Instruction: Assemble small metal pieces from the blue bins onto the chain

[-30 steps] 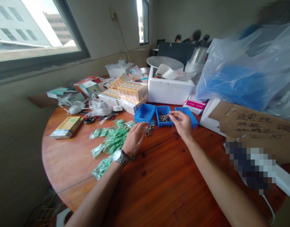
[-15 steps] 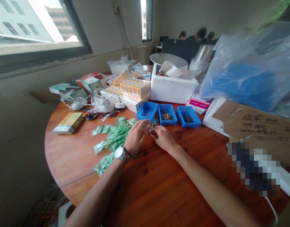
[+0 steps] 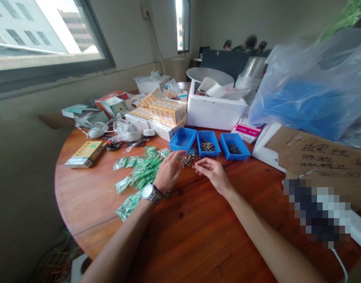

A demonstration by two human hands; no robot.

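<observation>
A small heap of screws (image 3: 187, 160) lies on the wooden table between my hands. My left hand (image 3: 168, 173) rests at the heap's left side, fingers stretched out and holding nothing that I can see. Just right of the heap, my right hand (image 3: 212, 173) has thumb and forefinger pinched together, with a tiny shiny piece at the tips that looks like a screw. Many green plastic packets (image 3: 142, 171) are spread beside my left hand, partly hidden by it. Behind the heap stand a blue bin (image 3: 182, 144) and a second blue bin (image 3: 208, 153) filled with screws.
A third blue bin (image 3: 235, 155) holds darker small parts. Further back are a white foam box (image 3: 217, 112) and stacked orange-white cartons (image 3: 167, 112). A yellow box (image 3: 84, 154) lies left; a cardboard box (image 3: 321, 157) and a plastic bag (image 3: 310, 90) stand right.
My right hand has drawn back to the right from the screw heap, its fingertips now pinched around a tiny piece. More of the heap shows. My left hand has barely moved.
</observation>
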